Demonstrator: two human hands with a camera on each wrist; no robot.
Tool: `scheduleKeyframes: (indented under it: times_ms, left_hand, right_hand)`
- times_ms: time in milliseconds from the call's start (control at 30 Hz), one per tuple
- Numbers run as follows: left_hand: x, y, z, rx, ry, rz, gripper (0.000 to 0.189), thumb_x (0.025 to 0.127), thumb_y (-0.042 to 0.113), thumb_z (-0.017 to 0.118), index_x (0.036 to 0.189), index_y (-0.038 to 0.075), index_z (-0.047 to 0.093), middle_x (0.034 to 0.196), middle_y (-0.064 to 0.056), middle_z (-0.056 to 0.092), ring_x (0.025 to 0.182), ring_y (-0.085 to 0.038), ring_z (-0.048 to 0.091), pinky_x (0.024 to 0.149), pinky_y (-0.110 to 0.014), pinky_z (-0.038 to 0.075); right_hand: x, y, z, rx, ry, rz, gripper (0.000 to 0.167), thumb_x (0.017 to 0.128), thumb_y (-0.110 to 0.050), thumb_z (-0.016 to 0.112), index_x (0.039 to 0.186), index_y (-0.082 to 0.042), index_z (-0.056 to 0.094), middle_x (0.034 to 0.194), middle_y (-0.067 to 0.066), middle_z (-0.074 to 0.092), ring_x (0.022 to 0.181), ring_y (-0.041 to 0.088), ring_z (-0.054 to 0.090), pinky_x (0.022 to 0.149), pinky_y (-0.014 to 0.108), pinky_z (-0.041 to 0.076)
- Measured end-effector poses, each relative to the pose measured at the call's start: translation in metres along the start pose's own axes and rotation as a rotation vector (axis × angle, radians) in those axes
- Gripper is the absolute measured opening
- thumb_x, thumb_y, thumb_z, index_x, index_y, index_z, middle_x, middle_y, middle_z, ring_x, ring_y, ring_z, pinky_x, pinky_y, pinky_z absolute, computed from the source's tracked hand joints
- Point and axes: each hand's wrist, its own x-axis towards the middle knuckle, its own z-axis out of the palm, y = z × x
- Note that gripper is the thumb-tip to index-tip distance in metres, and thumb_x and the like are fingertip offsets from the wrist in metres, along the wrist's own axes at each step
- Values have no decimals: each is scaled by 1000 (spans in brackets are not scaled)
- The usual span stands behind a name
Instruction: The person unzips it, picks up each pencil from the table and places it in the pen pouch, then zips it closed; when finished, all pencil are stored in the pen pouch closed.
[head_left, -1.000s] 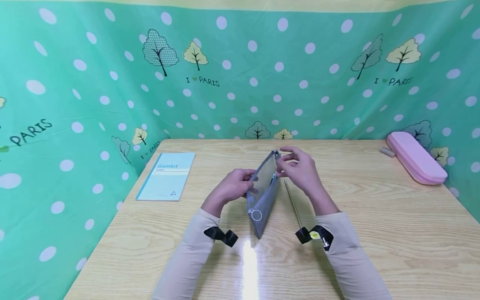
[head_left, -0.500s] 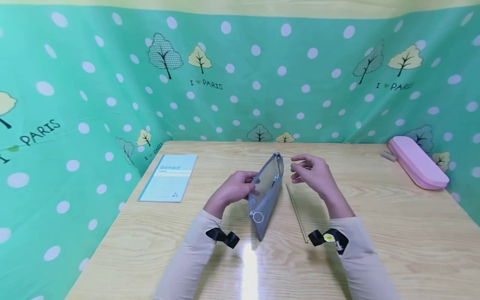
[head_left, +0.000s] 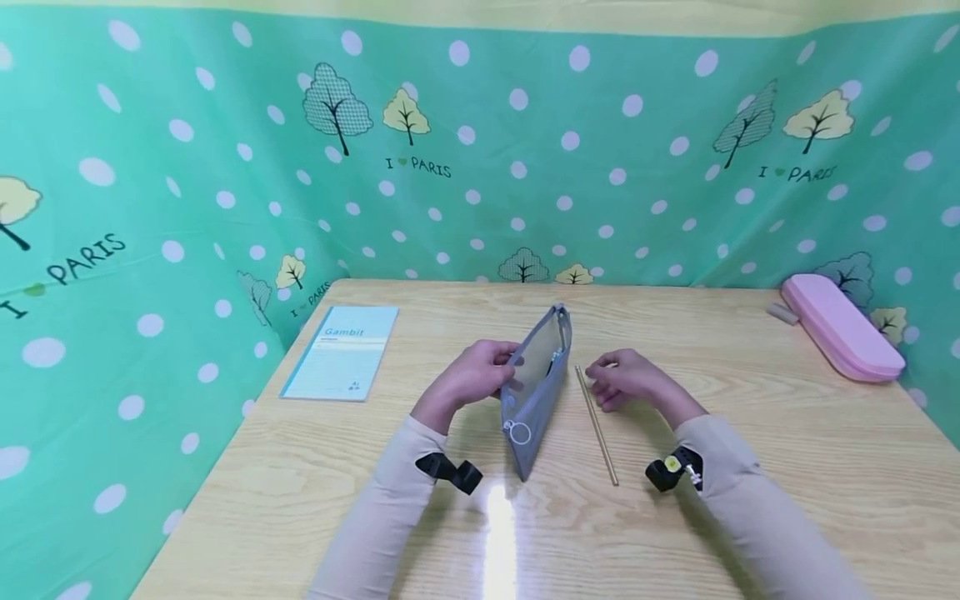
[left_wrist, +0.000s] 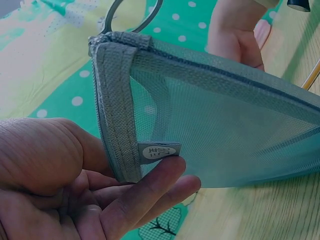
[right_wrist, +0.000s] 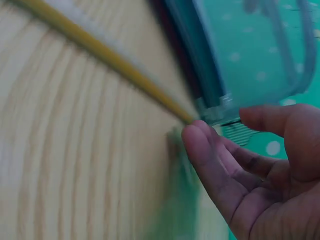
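Note:
A grey mesh zip pouch (head_left: 542,407) stands tilted on the table, its mouth spread open and a ring hanging from the near zip end. My left hand (head_left: 474,371) pinches its left side; in the left wrist view, the fingers (left_wrist: 150,187) lie against the mesh beside a small label. Inside the pouch, part of a small item (head_left: 555,360) shows. To the right lies a slim gold pencil-like stick (head_left: 598,429). My right hand (head_left: 622,379) is by its far end, thumb and fingers apart; the right wrist view shows a fingertip overlapping the stick's tip (right_wrist: 182,114).
A light blue notebook (head_left: 341,354) lies at the back left. Towards the back right are a pink pencil case (head_left: 843,329) and a small grey eraser-like block (head_left: 783,313). A green dotted cloth (head_left: 480,150) hangs behind the wooden table (head_left: 720,358).
My right hand has come away from the pouch mouth, moving right and then down beside the gold stick's far end. The left hand keeps its hold on the pouch.

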Motion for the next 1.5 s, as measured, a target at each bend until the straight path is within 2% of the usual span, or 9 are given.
scheduleKeyframes:
  times_ms: [167,333,533,667,800,900,1000,1200,1500]
  left_hand:
    - [1,1,2,3,-2,-6,46,103,-3,46,149,-9,47,137,-26,63,104,-33,73,81,-34,66]
    - [2,2,3,6,-14,-9,47,102,-3,46,149,-9,47,137,-26,63,103,-33,74,81,-34,66]
    - [2,3,5,7,-13,-11,47,102,-3,46,149,-9,47,136,-25,63,103,-33,74,81,-35,66]
    - [2,2,6,14,-17,-7,47,102,-3,46,148,-9,47,136,-26,63,103,-33,74,81,-35,66]
    - [2,1,8,11,-23,-10,47,102,-4,46,148,-9,47,136,-27,63,103,-34,74,81,-35,66]
    - [3,2,9,11,-29,-5,47,102,-4,46,148,-10,47,137,-28,62,103,-35,73,81,-35,66]
    - [4,4,10,16,-31,0,47,101,-4,46,148,-9,47,135,-28,63,103,-34,73,81,-35,66]
    - [2,7,7,23,-18,3,46,103,-3,45,148,-9,47,137,-27,62,105,-34,73,82,-35,66]
    - [-1,2,2,21,4,9,45,104,-2,46,148,-9,48,138,-27,62,104,-33,73,81,-35,66]
  right_hand:
    - [6,6,4,-121,46,56,34,100,-16,64,118,12,58,84,13,68,64,14,67,61,30,65]
    - [9,8,13,-244,118,57,29,88,-12,77,104,4,59,70,9,67,56,13,67,55,29,64]
    - [10,9,19,-284,149,29,31,81,0,75,107,7,61,71,12,68,52,14,67,54,29,64]
    - [10,15,19,-170,152,28,41,82,2,72,120,12,59,74,13,69,55,13,67,57,30,65]
    - [7,26,14,73,116,11,55,88,3,66,139,16,47,78,10,70,63,13,68,63,30,66]
    - [1,32,7,243,93,-7,65,94,4,62,151,13,34,82,7,71,68,12,69,65,28,66]
    - [-6,32,-2,354,93,-43,72,97,5,59,159,6,23,86,5,71,68,10,70,66,24,65]
    - [-18,17,-16,403,147,-151,76,97,9,56,162,2,18,97,6,71,77,8,69,74,23,65]
    - [-27,-7,-19,468,256,-240,71,99,7,53,161,4,19,92,-4,67,80,9,69,80,23,64]
